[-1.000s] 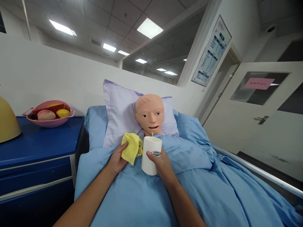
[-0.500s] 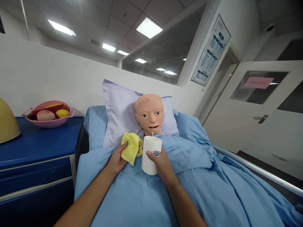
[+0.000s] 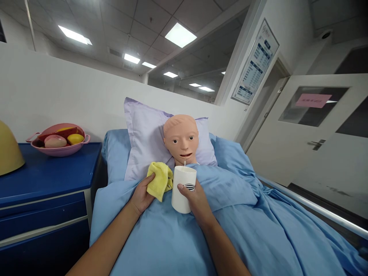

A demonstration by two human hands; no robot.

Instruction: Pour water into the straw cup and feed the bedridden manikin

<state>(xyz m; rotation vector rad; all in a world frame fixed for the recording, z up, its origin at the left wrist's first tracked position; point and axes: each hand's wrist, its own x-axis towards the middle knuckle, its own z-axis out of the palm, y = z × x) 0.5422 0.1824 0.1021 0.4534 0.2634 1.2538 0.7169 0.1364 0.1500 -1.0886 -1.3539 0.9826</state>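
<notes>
My left hand (image 3: 143, 196) is closed on a folded yellow towel (image 3: 158, 180), held just left of the cup. Fingers of my right hand (image 3: 198, 201) wrap round a white cup (image 3: 181, 199) with dark stripes on its side. A thin pale straw (image 3: 184, 163) sticks up from the cup toward the manikin's mouth; I cannot tell whether it touches the lips. The manikin head (image 3: 181, 134) rests on a lilac pillow (image 3: 140, 130), mouth slightly parted. A blue quilt (image 3: 230, 188) covers the bed below it. What the cup contains is hidden.
On the left, a blue bedside cabinet (image 3: 83, 168) carries a pink basket (image 3: 61, 150) of fruit and a yellow rounded object (image 3: 10, 149). A metal bed rail (image 3: 313, 207) runs along the right side. Beyond it stands a white door (image 3: 299, 142).
</notes>
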